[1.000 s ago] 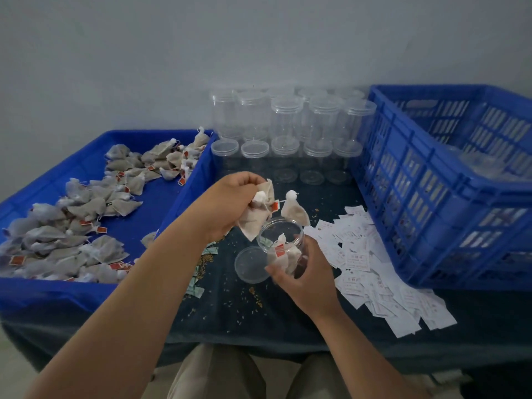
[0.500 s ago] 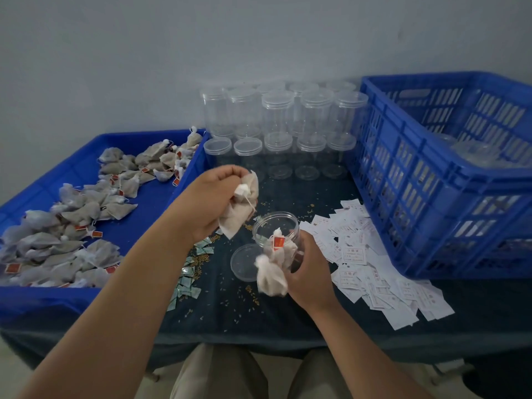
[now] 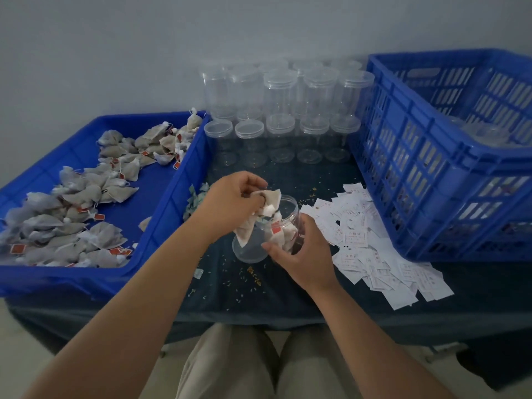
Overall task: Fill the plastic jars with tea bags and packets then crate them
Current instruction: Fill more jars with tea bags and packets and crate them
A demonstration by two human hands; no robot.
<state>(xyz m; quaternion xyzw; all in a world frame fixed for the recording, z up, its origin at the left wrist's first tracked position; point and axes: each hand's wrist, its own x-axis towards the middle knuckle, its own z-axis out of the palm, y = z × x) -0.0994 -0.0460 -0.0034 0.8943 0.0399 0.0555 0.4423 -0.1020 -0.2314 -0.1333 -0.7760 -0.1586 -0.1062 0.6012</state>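
Dark cloth table [image 3: 288,298] — left hand [image 3: 233,203] pinches crumpled tea bags [image 3: 270,201] over clear round jar [image 3: 292,214]; right hand [image 3: 305,254] grips it.

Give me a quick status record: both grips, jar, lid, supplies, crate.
left grip: pinches tea bags at mouth of jar
right grip: holds jar, tilted, bags inside
lid: off, lying beside jar
tray: left, loose bags
packets: white pile right of jar
crate: right, clear jars inside
spare jars: lidded, at back
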